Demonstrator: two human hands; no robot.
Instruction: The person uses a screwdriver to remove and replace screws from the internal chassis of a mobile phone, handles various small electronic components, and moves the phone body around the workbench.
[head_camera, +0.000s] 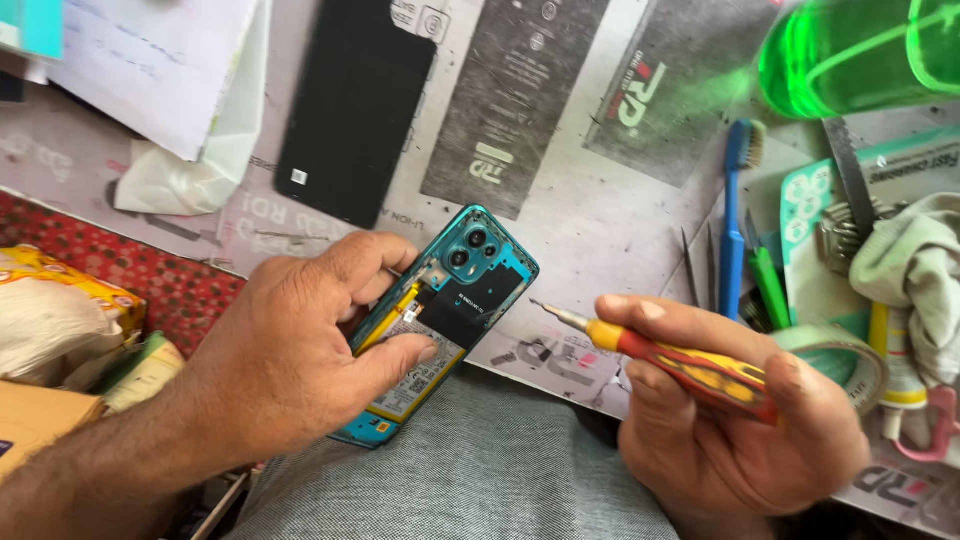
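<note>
teal phone (455, 300), back off, gripped by left hand (300, 360); right hand (740, 420) fingers pinching screwdriver (670, 358).

Teal phone frame (440, 320) w/ black inner plate, yellow flex strip. Screwdriver (680, 365): red/yellow handle. Black back cover (350, 110). Blue toothbrush (735, 220). Green translucent bottle (860, 50). Red patterned cloth (130, 270). Grey trousers (480, 470).

A phone repair bench: opened phone (440, 320), screwdriver (680, 362), tweezers (690, 265) on a scuffed work mat (600, 220).
</note>
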